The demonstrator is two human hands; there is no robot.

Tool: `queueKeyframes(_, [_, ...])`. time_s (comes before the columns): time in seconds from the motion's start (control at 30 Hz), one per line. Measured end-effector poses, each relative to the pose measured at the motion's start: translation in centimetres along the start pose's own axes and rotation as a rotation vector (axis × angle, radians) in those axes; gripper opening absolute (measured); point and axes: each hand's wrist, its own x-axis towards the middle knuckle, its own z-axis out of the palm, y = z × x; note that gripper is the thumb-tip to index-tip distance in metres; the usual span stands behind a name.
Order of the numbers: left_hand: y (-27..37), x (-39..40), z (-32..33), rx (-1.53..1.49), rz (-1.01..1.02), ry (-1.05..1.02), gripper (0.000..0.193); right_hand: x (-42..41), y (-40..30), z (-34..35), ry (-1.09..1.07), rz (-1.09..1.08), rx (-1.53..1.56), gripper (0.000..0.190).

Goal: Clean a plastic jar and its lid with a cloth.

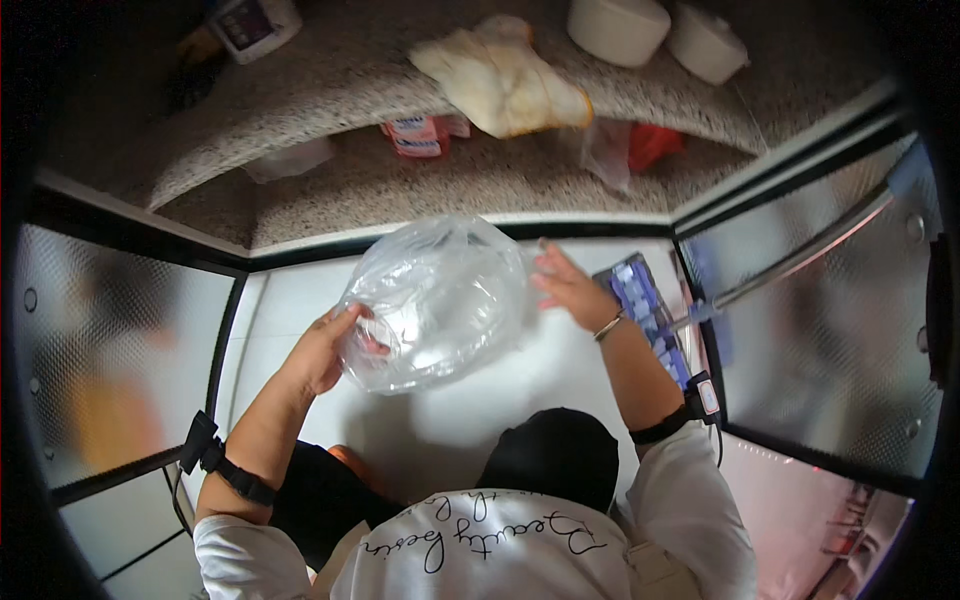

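Note:
A clear plastic bag, puffed out and round, hangs in front of me over the white tiled floor. My left hand grips its left edge, the thumb on the near side and the fingertips seen through the film. To the right of the bag, my right hand is raised with its fingers apart, holding nothing and not touching the bag. A bracelet circles that wrist.
Ahead, a speckled stone counter carries a cream cloth and two white containers. Pink packages and a red bag lie on the shelf below. Textured glass doors flank me. A purple and grey item is at right.

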Motion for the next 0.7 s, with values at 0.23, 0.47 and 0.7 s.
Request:
queueKeyframes(0.23, [0.7,-1.8,-4.0,0.012,0.108,0.054,0.031,0.7,-13.4,6.3,0.198,-0.956,-0.944,0.056])
queueKeyframes(0.47, [1.9,-3.6,-7.8,-0.099,0.03,0.066,0.027,10.9,-21.9,5.1,0.369,-0.66,-1.359,0.031])
queueKeyframes(0.7, [3.4,-10.4,-8.6,-0.392,-0.131,0.058,0.027,14.6,-23.1,5.7,0.43,0.037,-1.447,0.048])
